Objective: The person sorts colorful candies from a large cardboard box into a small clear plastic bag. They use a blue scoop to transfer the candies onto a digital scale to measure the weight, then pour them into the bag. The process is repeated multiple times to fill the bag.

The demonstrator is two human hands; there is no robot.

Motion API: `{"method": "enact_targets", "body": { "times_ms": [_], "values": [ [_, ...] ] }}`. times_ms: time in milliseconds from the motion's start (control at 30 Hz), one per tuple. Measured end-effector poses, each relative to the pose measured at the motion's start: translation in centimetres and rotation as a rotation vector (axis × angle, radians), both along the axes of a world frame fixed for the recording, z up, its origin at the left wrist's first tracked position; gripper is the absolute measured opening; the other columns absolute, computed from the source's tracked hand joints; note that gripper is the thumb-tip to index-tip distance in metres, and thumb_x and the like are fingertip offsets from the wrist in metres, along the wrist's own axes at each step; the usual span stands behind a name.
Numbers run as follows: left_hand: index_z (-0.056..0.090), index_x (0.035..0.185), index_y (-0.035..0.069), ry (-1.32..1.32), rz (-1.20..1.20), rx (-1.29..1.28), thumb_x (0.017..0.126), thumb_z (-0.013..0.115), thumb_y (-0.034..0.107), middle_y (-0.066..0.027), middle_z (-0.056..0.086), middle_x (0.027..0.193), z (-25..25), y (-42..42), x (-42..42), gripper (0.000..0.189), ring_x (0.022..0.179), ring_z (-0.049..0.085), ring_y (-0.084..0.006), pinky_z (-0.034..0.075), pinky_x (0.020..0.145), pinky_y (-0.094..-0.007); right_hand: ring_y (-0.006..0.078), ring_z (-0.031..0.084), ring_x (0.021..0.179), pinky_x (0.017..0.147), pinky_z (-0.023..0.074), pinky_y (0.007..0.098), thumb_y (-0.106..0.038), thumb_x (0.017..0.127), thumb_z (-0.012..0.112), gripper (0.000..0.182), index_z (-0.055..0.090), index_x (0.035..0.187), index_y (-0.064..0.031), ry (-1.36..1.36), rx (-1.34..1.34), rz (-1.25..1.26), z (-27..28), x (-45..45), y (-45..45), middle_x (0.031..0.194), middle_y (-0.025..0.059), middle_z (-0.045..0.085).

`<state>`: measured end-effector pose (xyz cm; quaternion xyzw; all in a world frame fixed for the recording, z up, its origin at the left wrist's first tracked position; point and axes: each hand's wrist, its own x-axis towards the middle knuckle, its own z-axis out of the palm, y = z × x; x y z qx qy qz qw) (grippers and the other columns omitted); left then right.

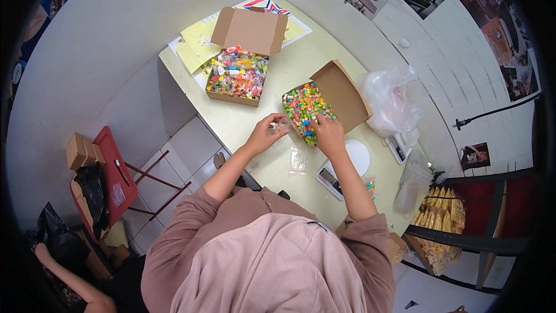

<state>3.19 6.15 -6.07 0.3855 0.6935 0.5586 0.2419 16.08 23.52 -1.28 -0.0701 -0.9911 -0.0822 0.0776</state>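
Note:
My left hand [266,132] holds a small clear plastic bag [281,125] between thumb and fingers, beside the near left wall of a low cardboard box [343,95]. Small, brightly coloured candies [306,102] fill that box, and its lid stands raised at the right. My right hand [329,132] reaches over the near side of the box with its fingertips down among the candies. Whether the fingers grip any is hidden. Below the box, a flat clear zip bag [298,161] lies on the pale table [269,134].
Wrapped candies [239,74] fill a second lidded cardboard box [232,99] on papers. Under my right forearm sits a kitchen scale [357,156]; a filled bag [370,187] lies nearby. White plastic bags [391,100] crowd the right edge. Another person's arm [74,276] is at lower left.

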Motion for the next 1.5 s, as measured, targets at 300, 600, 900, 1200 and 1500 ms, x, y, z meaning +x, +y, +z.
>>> {"method": "enact_targets", "body": {
  "times_ms": [300,600,900,1200,1500],
  "values": [
    [0.049,0.116,0.007,-0.006,0.011,0.012,0.080,0.064,0.020,-0.0048,0.061,0.103,0.0,-0.1,-0.1,0.041,0.099,0.055,-0.0152,0.041,0.084,-0.0322,0.0201,0.059,0.077,0.065,0.0449,0.0347,-0.007,0.070,0.057,0.014,0.063,0.083,-0.0075,0.095,-0.060,0.014,-1.4,-0.1,0.0,0.086,0.0048,0.055],
    [0.051,0.115,0.008,-0.037,0.013,0.037,0.078,0.068,0.024,-0.0053,0.061,0.102,-0.3,-0.1,0.1,0.044,0.098,0.055,-0.0155,0.042,0.083,-0.0329,0.0232,0.060,0.074,0.062,0.0477,0.0348,-0.012,0.070,0.064,0.022,0.065,0.092,-0.0085,0.134,-0.388,-0.142,-0.9,1.2,0.1,0.087,0.0072,0.056],
    [0.052,0.114,0.008,-0.002,0.004,0.050,0.076,0.069,0.026,-0.0062,0.060,0.105,-0.5,0.3,0.5,0.046,0.098,0.055,-0.0169,0.043,0.082,-0.0331,0.0194,0.056,0.065,0.061,0.0461,0.0323,-0.020,0.072,0.068,0.031,0.065,0.100,-0.0077,0.272,-0.863,-0.209,3.3,0.1,-2.0,0.077,0.0078,0.051],
    [0.052,0.113,0.009,0.001,0.006,0.067,0.075,0.070,0.027,-0.0064,0.060,0.104,0.0,0.3,0.6,0.046,0.096,0.056,-0.0172,0.043,0.081,-0.0328,0.0179,0.053,0.063,0.059,0.0434,0.0311,-0.018,0.071,0.068,0.032,0.065,0.102,-0.0086,0.205,-0.856,-0.148,3.5,-0.4,-3.5,0.077,0.0073,0.050],
    [0.051,0.114,0.009,0.012,0.010,0.053,0.076,0.069,0.026,-0.0060,0.060,0.105,-0.5,0.0,0.3,0.046,0.098,0.055,-0.0167,0.043,0.082,-0.0324,0.0208,0.058,0.077,0.065,0.0461,0.0344,-0.014,0.070,0.065,0.031,0.064,0.100,-0.0081,0.164,-0.317,-0.173,3.4,0.5,-0.7,0.089,0.0080,0.054]
  ]
}}
